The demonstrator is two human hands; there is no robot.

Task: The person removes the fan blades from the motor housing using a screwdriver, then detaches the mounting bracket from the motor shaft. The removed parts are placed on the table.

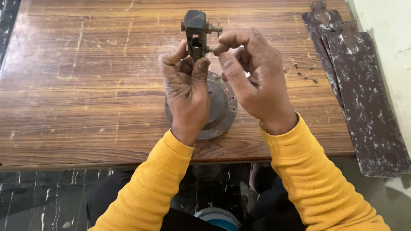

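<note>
A round grey fan motor housing (223, 112) rests on a wooden table (85, 85), with a dark metal rod clamp (196, 31) rising from its centre. My left hand (186, 92) grips the clamp's stem, thumb and fingers wrapped around it. My right hand (252, 81) pinches a small bolt (211, 50) sticking out of the clamp's side. A second bolt with a nut (214, 29) passes through the clamp higher up. Both arms wear yellow sleeves.
Several small screws (305, 72) lie loose on the table to the right. Dusty brown fan blades (359, 85) are stacked along the right edge, overhanging it. A round blue and white object (218, 218) sits on the dark marble floor below.
</note>
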